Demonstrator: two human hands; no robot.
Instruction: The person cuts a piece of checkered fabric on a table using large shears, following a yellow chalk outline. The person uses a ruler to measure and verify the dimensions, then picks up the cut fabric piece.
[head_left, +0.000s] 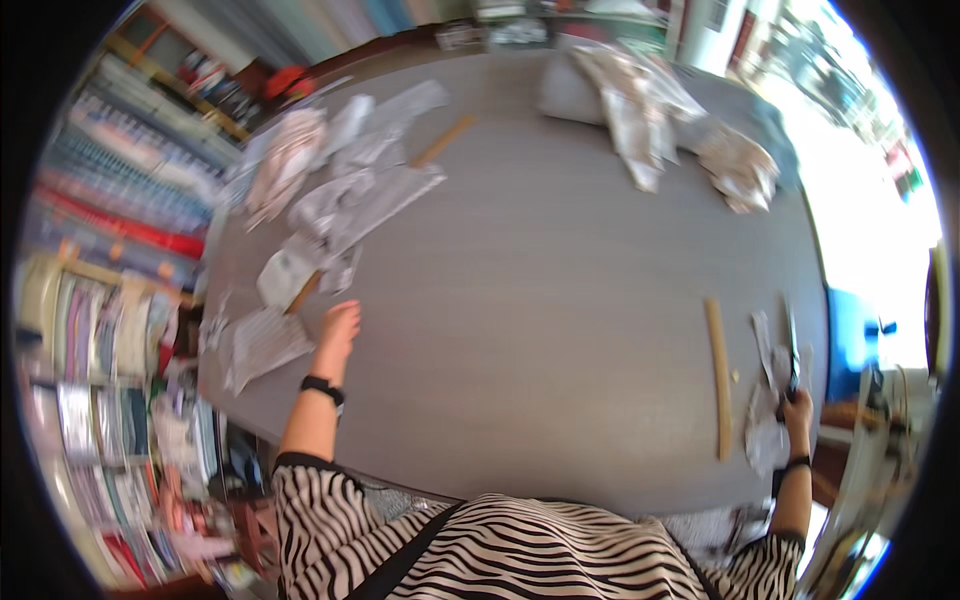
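Observation:
My right hand (798, 411) grips the dark handles of a pair of fabric scissors (793, 345) at the table's right edge. Their long metal blades point away from me. Grey fabric scraps (765, 431) lie right beside that hand, with a wooden ruler (718, 375) a little to their left. Over on the left, my left hand (342, 327) hovers at or just above the table, slightly blurred, its fingers partly hidden. The nearest things to it are the end of a wooden stick (305, 291) and a grey cloth piece (264, 346).
A large grey table (525, 300) spreads before me. Crumpled grey fabric (360, 199) and a pinkish cloth (289, 161) lie at its far left. More cloth (637, 105) is heaped at the far right. Shelves of folded fabric (112, 420) line the left side. A blue object (851, 341) stands beyond the right edge.

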